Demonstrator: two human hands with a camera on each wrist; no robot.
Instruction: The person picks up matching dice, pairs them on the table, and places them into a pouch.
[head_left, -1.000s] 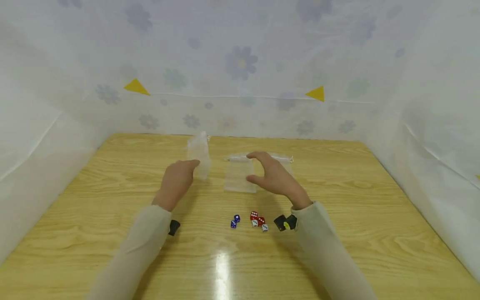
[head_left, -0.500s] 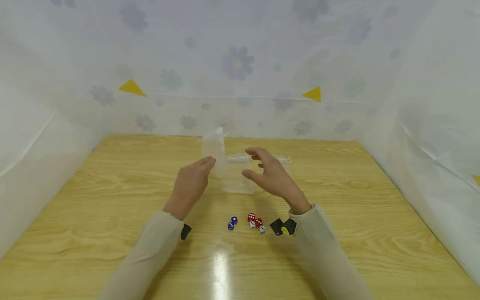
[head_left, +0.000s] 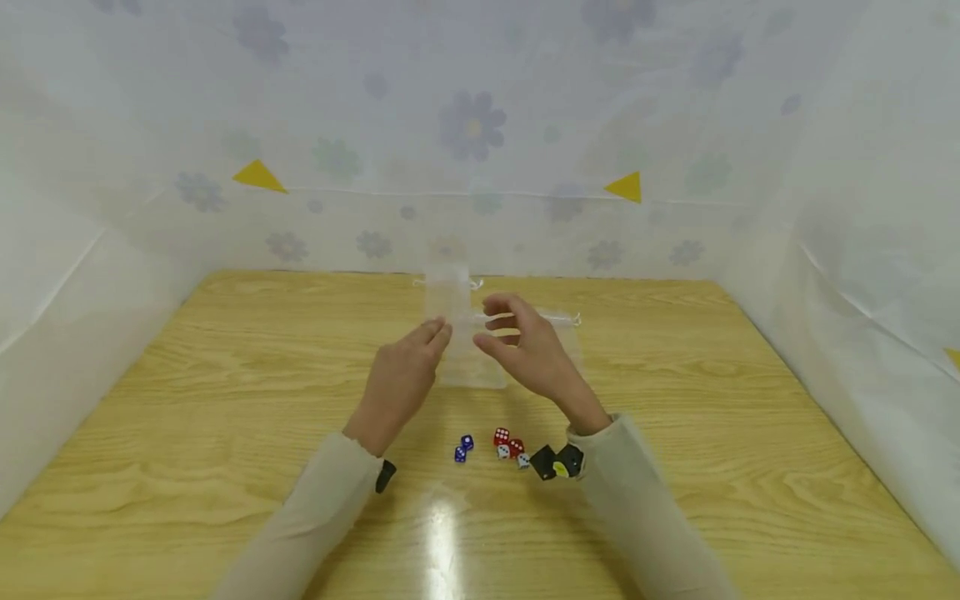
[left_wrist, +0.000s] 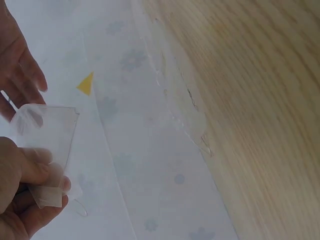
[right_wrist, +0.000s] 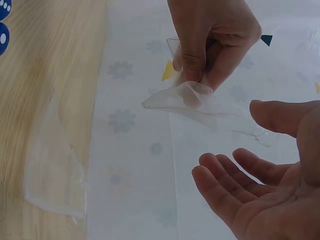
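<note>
My left hand (head_left: 397, 383) pinches a sheer white drawstring pouch (head_left: 447, 287) above the table, its thin cords sticking out on both sides near the top. In the left wrist view, thumb and fingers show through the see-through pouch (left_wrist: 60, 127). My right hand (head_left: 534, 350) is just to the right, palm facing the pouch, fingers spread and slightly bent; in the right wrist view the right hand (right_wrist: 265, 190) holds nothing. A second sheer pouch (head_left: 472, 377) lies flat beneath the hands. Another (head_left: 573, 335) lies to its right, partly hidden behind the right hand.
On the wooden table (head_left: 187, 467), nearer me, are blue dice (head_left: 463, 448), red dice (head_left: 502, 436) and white dice (head_left: 523, 461). Larger black pieces (head_left: 555, 462) show beside the right sleeve. White flowered sheeting (head_left: 360, 167) encloses the back and sides.
The left hand has moved right with the held pouch, bringing it over the flat pouch and close to the right hand. The right hand has shifted slightly left. The dice have stayed put.
</note>
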